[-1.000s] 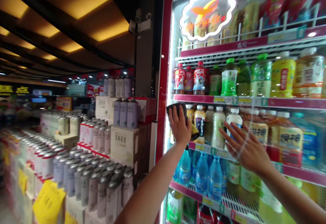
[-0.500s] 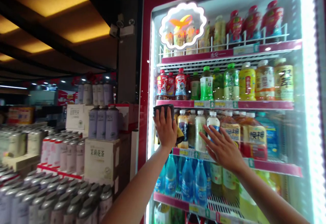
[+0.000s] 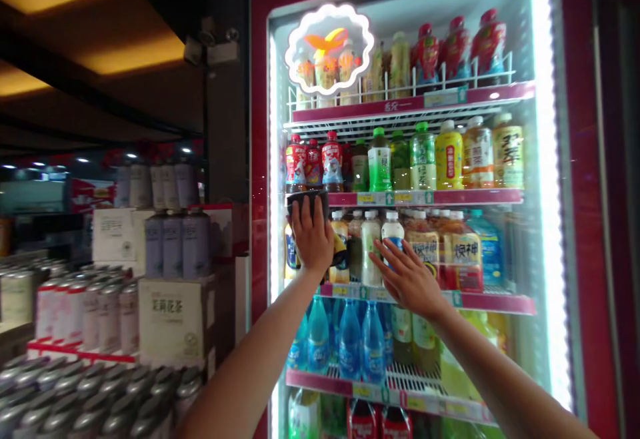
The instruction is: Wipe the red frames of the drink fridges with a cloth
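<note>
At the middle of the frame, we lay our left hand (image 3: 314, 239) flat, fingers stretched, over a dark-and-yellow cloth (image 3: 340, 252). Right of centre, we spread our right hand (image 3: 411, 280) wide; we cannot tell whether it touches the glass. Bottles (image 3: 463, 252) line the lit cooler (image 3: 259, 159) beyond.

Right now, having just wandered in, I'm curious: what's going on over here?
A person is at a lit drinks fridge with a red frame. Their left hand is spread over a black-and-yellow cloth at the glass front. Their right hand is open and holds nothing, in front of the same glass; whether it touches is unclear. Bottled drinks stand on the shelves behind.
</note>
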Action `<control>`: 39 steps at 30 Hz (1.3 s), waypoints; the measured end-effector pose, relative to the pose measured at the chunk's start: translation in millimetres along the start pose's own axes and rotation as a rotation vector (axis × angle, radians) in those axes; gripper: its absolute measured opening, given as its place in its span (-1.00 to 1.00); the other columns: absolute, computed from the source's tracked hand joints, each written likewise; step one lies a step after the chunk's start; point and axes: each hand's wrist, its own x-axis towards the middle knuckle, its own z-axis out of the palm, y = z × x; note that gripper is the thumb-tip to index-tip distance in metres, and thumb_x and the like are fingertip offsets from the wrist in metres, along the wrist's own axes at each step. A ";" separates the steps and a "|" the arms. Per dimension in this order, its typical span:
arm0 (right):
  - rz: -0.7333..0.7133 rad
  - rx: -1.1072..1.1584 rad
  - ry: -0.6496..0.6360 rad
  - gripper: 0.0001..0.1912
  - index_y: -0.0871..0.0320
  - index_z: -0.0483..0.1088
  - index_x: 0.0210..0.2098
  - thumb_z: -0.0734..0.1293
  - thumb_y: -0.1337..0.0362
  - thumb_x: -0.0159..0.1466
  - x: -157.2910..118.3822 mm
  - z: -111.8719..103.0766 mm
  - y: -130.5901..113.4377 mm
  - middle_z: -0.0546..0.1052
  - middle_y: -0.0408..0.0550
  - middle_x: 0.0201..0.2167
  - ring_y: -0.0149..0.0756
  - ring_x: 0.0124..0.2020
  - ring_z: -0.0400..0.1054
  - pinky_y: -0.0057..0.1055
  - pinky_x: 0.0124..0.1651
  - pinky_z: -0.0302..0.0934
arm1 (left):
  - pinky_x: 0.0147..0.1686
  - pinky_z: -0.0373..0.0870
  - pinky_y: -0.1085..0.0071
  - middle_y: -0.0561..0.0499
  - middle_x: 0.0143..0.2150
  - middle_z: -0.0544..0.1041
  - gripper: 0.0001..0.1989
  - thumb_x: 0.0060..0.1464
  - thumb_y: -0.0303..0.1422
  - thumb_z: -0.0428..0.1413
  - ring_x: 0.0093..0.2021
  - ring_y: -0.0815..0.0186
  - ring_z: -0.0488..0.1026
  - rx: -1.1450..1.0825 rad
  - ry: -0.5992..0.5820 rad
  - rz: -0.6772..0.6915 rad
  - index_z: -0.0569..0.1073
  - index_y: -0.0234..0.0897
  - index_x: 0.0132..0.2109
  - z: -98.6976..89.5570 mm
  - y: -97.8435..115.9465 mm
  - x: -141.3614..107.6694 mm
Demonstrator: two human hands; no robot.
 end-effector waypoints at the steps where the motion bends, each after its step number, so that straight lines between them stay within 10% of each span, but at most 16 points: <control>1: -0.021 0.016 0.002 -0.33 0.06 -0.03 0.47 0.20 0.33 0.41 -2.2 0.3 2.1 0.08 -0.01 0.47 -0.15 0.50 -0.14 0.06 0.50 -0.17 | 0.44 -0.10 -0.16 -0.17 0.49 0.11 -0.42 0.34 -0.32 -0.08 0.52 -0.02 -0.15 -0.005 -0.032 0.072 0.11 -0.22 0.45 -0.2 7.9 -9.3; 7: -0.155 0.025 -0.095 -0.39 0.09 0.14 0.40 0.24 0.33 0.38 -36.2 -17.5 21.5 0.14 -0.05 0.45 -0.17 0.51 -0.18 0.00 0.52 -0.26 | 0.47 -0.04 0.01 -0.01 0.45 0.24 -0.41 0.31 -0.36 0.00 0.50 0.11 -0.02 -0.042 -0.306 0.655 0.15 -0.06 0.44 -34.3 -20.6 -67.8; 11: -0.253 -0.005 -0.169 -0.41 0.02 0.13 0.40 0.24 0.28 0.40 -66.6 -37.2 46.4 0.16 -0.15 0.44 -0.26 0.50 -0.17 -0.06 0.54 -0.39 | 0.43 0.03 -0.05 -0.14 0.48 0.15 -0.41 0.33 -0.38 -0.04 0.51 0.04 -0.07 -0.040 -0.211 0.398 0.11 -0.16 0.45 -27.6 -33.2 -28.0; 15: -0.185 -0.058 -0.173 -0.37 -0.03 0.08 0.42 0.23 0.30 0.40 -82.8 -42.5 61.2 0.15 -0.18 0.44 -0.28 0.50 -0.17 -0.04 0.54 -0.43 | 0.42 -0.03 -0.19 -0.25 0.50 0.06 -0.38 0.33 -0.34 -0.05 0.52 -0.08 -0.19 -0.044 -0.032 0.134 0.06 -0.29 0.46 0.6 19.2 14.5; 19: -0.169 -0.085 -0.169 -0.35 0.00 0.07 0.43 0.25 0.33 0.38 -86.2 -39.0 61.1 0.16 -0.16 0.44 -0.26 0.51 -0.19 -0.01 0.54 -0.44 | 0.46 -0.10 -0.08 -0.12 0.49 0.13 -0.37 0.30 -0.34 0.00 0.52 0.02 -0.15 -0.055 -0.129 0.461 0.09 -0.19 0.46 6.4 67.7 -18.2; 26: -0.255 0.006 -0.146 -0.40 0.12 0.13 0.40 0.20 0.40 0.39 -88.1 -50.4 74.0 0.20 -0.06 0.42 -0.24 0.51 -0.18 0.00 0.51 -0.19 | 0.49 -0.17 0.06 0.05 0.45 0.23 -0.35 0.23 -0.33 0.11 0.51 0.18 -0.07 -0.058 -0.319 0.864 0.16 -0.04 0.42 -18.2 36.9 -78.7; 29: -0.209 0.026 -0.185 -0.38 0.10 0.09 0.42 0.19 0.42 0.39 -95.1 -64.9 85.8 0.20 -0.05 0.42 -0.26 0.50 -0.14 -0.04 0.48 -0.05 | 0.47 -0.08 0.01 -0.03 0.48 0.14 -0.35 0.26 -0.36 0.05 0.52 0.11 -0.09 -0.086 -0.273 0.615 0.12 -0.06 0.44 -10.0 44.9 -38.9; 32: -0.088 -0.025 -0.213 -0.33 0.08 -0.01 0.46 0.19 0.42 0.39 -105.7 -82.1 97.9 0.12 -0.05 0.45 -0.22 0.50 -0.14 0.00 0.49 -0.10 | 0.45 -0.07 -0.11 -0.08 0.52 0.04 -0.38 0.29 -0.37 -0.01 0.52 0.00 -0.16 -0.123 -0.126 0.191 0.12 -0.15 0.45 9.2 87.1 3.9; 35: 0.023 -0.117 -0.197 -0.26 0.05 -0.10 0.48 0.20 0.42 0.38 -118.5 -96.6 108.2 0.05 -0.03 0.47 -0.17 0.50 -0.17 0.06 0.51 -0.20 | 0.45 -0.18 -0.20 -0.13 0.53 -0.01 -0.36 0.27 -0.36 0.01 0.53 -0.08 -0.21 -0.131 -0.077 0.054 0.11 -0.21 0.45 23.3 136.3 6.8; 39: 0.106 -0.160 -0.178 -0.20 -0.01 -0.21 0.50 0.22 0.41 0.38 -139.6 -106.6 116.2 0.00 -0.03 0.49 -0.14 0.50 -0.16 0.08 0.50 -0.18 | 0.48 -0.18 -0.07 -0.05 0.52 0.04 -0.30 0.24 -0.36 0.07 0.54 0.07 -0.23 -0.099 -0.205 0.526 0.06 -0.11 0.47 22.2 160.1 -58.9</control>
